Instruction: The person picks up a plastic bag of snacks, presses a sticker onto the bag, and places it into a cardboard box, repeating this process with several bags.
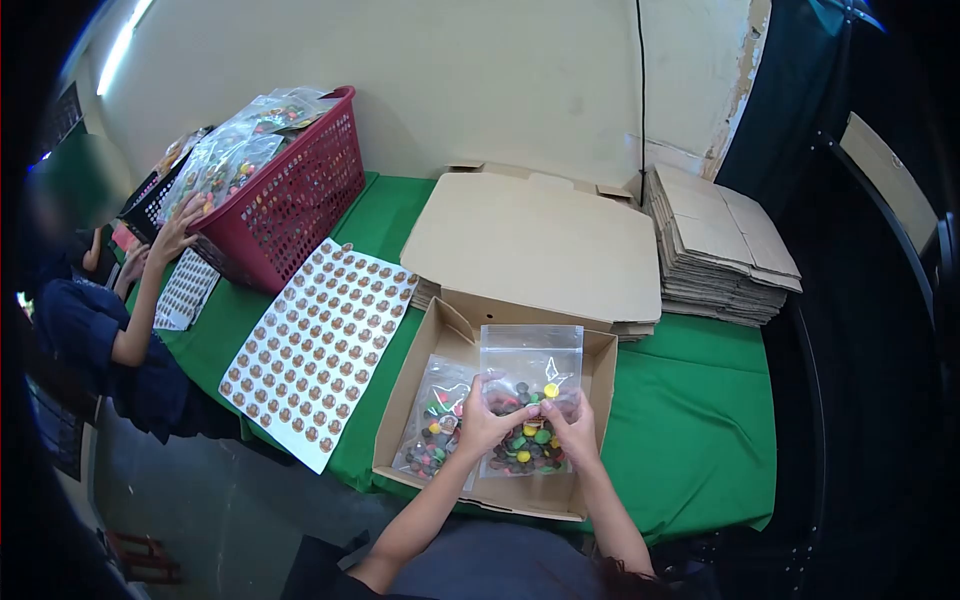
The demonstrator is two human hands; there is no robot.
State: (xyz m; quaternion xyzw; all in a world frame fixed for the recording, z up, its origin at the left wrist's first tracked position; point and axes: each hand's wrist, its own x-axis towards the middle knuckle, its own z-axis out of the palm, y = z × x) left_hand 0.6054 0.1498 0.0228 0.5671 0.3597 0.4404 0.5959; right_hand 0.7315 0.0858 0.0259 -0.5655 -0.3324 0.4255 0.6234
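Note:
Both of my hands grip a clear zip-lock bag (531,345) of colourful round candies, held over an open cardboard box (600,380). My left hand (486,418) is closed on the bag's left side, and my right hand (572,432) on its right side. The thumbs almost meet on the front of the bag, where a small round brown sticker seems to show, partly covered. Inside the box, to the left, lies a second candy bag (430,440). The box's lid (535,240) is folded back away from me.
A sheet of round stickers (318,350) lies left of the box. Behind it stands a maroon basket (290,215) full of candy bags, touched by another person's hand (175,235). Flattened cardboard boxes (715,240) are stacked at the right on the green tablecloth (690,420).

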